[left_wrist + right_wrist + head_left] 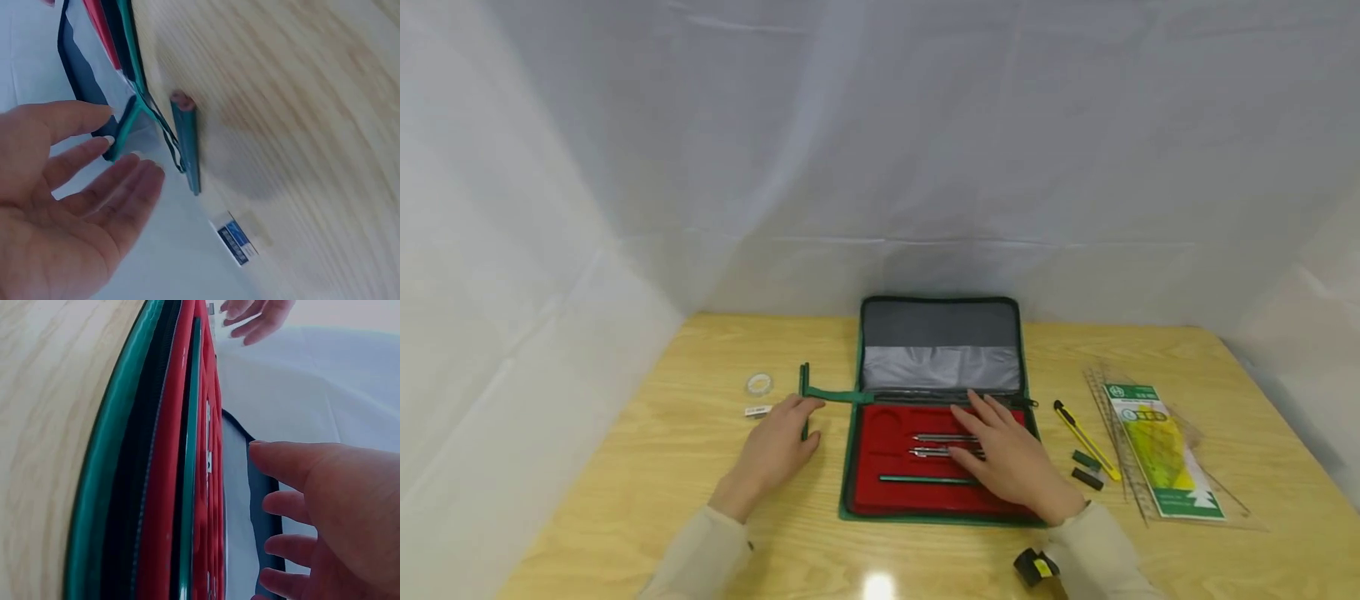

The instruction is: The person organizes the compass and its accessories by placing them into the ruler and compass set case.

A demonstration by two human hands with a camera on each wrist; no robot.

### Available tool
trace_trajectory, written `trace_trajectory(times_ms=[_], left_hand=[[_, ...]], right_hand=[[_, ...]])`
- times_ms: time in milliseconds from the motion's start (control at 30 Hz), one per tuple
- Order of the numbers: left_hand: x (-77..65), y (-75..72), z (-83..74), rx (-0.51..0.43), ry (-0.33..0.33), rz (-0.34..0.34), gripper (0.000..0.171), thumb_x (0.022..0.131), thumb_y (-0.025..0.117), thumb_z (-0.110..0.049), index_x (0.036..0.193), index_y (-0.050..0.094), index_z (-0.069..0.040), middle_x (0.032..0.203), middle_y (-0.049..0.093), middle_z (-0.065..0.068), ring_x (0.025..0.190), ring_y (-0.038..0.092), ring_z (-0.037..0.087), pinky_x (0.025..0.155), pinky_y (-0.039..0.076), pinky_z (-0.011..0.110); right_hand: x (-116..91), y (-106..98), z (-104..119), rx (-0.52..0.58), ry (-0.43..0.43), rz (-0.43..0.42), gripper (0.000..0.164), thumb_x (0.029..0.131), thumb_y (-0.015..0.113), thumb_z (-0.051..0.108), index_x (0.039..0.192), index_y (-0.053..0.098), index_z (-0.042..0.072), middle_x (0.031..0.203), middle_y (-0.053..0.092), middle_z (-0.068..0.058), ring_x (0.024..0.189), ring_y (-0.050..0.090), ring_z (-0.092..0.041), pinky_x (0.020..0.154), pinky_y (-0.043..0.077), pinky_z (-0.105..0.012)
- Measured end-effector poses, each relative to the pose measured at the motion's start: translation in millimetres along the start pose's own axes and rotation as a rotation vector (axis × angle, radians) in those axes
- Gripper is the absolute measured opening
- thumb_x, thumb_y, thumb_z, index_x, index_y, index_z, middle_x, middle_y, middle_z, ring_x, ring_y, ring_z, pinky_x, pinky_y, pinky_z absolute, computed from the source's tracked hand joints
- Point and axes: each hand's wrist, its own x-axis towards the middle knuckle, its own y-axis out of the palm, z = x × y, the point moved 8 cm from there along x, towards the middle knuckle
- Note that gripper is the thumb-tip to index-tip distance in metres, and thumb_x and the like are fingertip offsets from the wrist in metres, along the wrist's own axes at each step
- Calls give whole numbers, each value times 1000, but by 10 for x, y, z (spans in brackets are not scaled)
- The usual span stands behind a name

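Note:
An unzipped green case lies open, with a grey lid lining and a red molded insert. Two slim metal instruments and a dark green pencil sit in the insert. Over its right half hovers my right hand, fingers spread, holding nothing visible. My left hand is left of the case with loosely bent fingers, beside several green pencils lying together. A green strap runs from the case to these pencils. In the left wrist view the fingers appear apart from the pencils.
A tape roll and a white eraser lie at the left. Right of the case are a yellow cutter, small green and black blocks, and clear rulers under a green packet. A black item sits near the right sleeve.

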Motion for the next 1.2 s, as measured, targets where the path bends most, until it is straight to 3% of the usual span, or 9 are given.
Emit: trace_trajectory(times_ms=[167,433,700,800,900,1000,1200], left_hand=[[-3,18,167,-11,-99,39,37,86,68,-9,121,59,0,107,59,15,86,61,27,62,51,37],[16,68,366,-116,-234,95,28,89,62,-11,111,60,6,96,66,17,72,63,21,59,52,34],[44,138,451,-116,-313,148,19,88,62,-9,98,64,6,69,60,5,50,50,13,48,42,27],[51,157,495,-100,-331,155,10,86,64,-9,82,64,1,56,53,1,44,45,10,43,37,24],[60,171,551,-97,-358,160,24,85,64,-10,62,58,-5,44,46,-3,38,37,8,38,30,20],[62,197,616,-132,-401,186,36,85,64,-10,51,53,-8,40,45,-3,34,37,7,36,30,19],[65,225,705,-195,-463,232,31,85,68,-12,56,59,-4,47,56,4,39,52,13,42,41,21]], right_hand=[[20,8,17,-6,0,2,58,94,59,42,142,47,11,151,28,-18,136,27,-40,102,33,-55],[27,-4,25,-8,7,-9,57,94,58,42,140,49,11,151,30,-17,136,29,-38,101,35,-54],[-1,0,7,8,7,-19,55,94,59,40,139,50,10,150,32,-17,134,32,-38,100,35,-53],[-9,2,3,15,4,-29,54,94,60,39,138,51,10,150,32,-17,133,34,-38,100,36,-53],[-15,6,-4,23,0,-41,53,94,60,38,138,52,10,149,33,-17,132,35,-38,99,36,-53],[-24,19,-18,33,4,-44,53,94,60,38,137,52,9,149,34,-17,132,35,-39,100,36,-54],[-57,46,-52,51,6,-56,52,92,63,36,135,54,8,147,36,-18,130,37,-39,100,36,-53]])
